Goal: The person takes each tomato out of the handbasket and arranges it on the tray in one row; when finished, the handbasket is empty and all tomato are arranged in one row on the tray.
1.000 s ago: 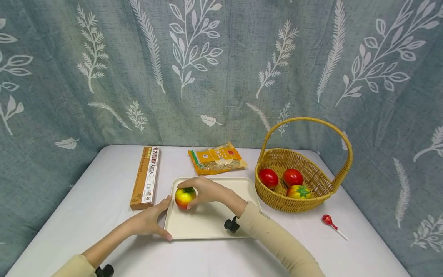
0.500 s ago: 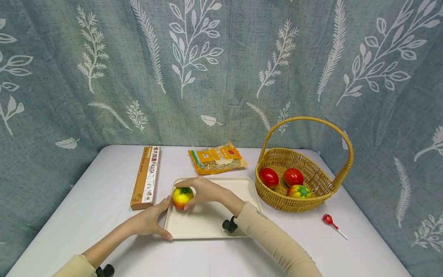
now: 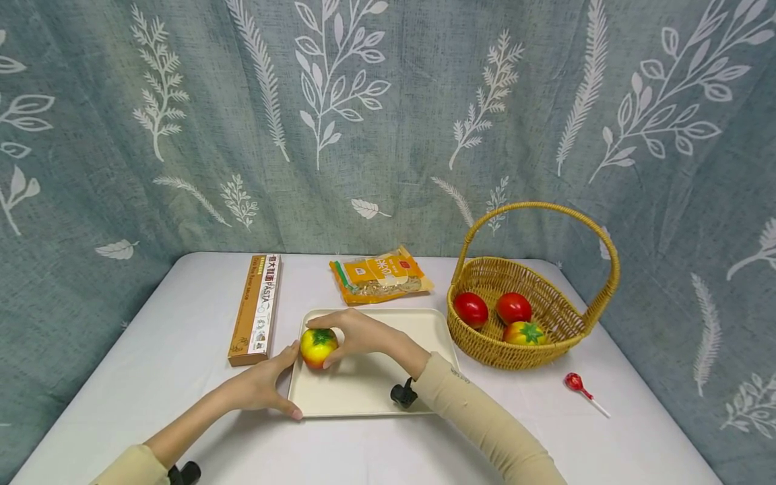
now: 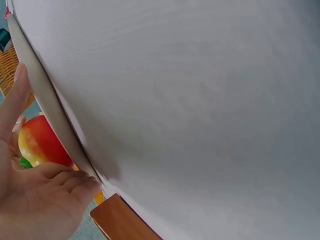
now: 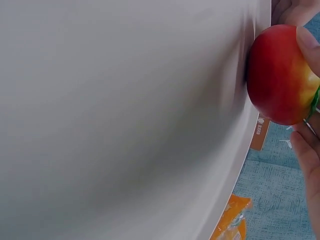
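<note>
My right hand (image 3: 358, 333) holds a yellow-and-red tomato (image 3: 318, 348) with a green leafy top, thumb on one side and fingers on the other. The tomato is at the left end of a cream rectangular tray (image 3: 376, 397); in the right wrist view its red underside (image 5: 272, 80) is close to the tray's rim. My left hand (image 3: 257, 387) touches the tray's left side, thumb and fingers spread apart. In the left wrist view the thumb and fingertips of this hand (image 4: 42, 200) meet the tray's edge (image 4: 55, 107), with the tomato visible between them.
A pasta box (image 3: 256, 310) lies left of the tray. Behind the tray is an orange food packet (image 3: 382, 276). To the right stands a wicker basket (image 3: 485, 353) with a tall handle, holding two red fruits and another yellow-red tomato (image 3: 524, 333). A red lollipop (image 3: 585, 392) lies in front of it.
My right hand has shifted the tomato slightly left, toward the tray's left rim, and then kept it about there. The left hand stays at the tray's edge.
</note>
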Available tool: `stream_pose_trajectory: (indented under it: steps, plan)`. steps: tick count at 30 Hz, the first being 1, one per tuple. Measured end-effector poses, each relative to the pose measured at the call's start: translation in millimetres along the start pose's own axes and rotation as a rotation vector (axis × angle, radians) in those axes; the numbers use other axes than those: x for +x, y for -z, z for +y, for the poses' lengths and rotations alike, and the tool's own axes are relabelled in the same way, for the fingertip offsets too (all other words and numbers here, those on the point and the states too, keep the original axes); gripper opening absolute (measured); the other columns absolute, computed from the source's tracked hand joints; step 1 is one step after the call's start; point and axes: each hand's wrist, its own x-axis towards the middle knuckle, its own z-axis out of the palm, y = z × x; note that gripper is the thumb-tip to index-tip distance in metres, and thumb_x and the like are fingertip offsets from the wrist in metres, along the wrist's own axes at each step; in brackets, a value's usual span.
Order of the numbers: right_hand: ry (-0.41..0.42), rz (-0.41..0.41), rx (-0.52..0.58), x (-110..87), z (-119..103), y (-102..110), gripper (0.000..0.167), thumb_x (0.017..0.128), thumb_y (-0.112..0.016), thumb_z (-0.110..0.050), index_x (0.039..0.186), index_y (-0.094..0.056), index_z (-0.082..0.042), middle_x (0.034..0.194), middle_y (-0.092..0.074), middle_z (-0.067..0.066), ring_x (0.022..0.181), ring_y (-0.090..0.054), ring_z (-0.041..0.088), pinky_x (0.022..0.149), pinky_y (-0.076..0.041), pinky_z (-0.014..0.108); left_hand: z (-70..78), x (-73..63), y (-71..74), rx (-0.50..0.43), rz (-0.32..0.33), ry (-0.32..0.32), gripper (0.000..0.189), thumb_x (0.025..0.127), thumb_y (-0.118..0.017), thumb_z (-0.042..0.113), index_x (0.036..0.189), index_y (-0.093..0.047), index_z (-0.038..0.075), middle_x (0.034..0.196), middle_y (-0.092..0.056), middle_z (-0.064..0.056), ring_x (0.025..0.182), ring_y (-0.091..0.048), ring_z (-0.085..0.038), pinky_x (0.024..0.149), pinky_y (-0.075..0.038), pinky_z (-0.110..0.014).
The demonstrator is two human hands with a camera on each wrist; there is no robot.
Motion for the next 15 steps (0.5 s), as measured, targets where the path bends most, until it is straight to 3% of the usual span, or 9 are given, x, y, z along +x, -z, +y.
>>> stream_pose_trajectory:
  steps: [15]
  plan:
    - [-0.035,-0.018,0.006,-3.5,3.8,4.6,0.07,0.076,-0.083,-0.026,0.136,-0.055,-0.006,0.137,-0.056,0.004,0.128,-0.048,0.013,0.108,-0.033,0.02,2.1,0.5,-0.1,-0.007,0.015,-0.006,0.128,0.058,-0.089,0.043,0.147,-0.016,-0.013,0.151,-0.019,-0.032,0.139,-0.022,-0.046,0.112,-0.022,-0.056]
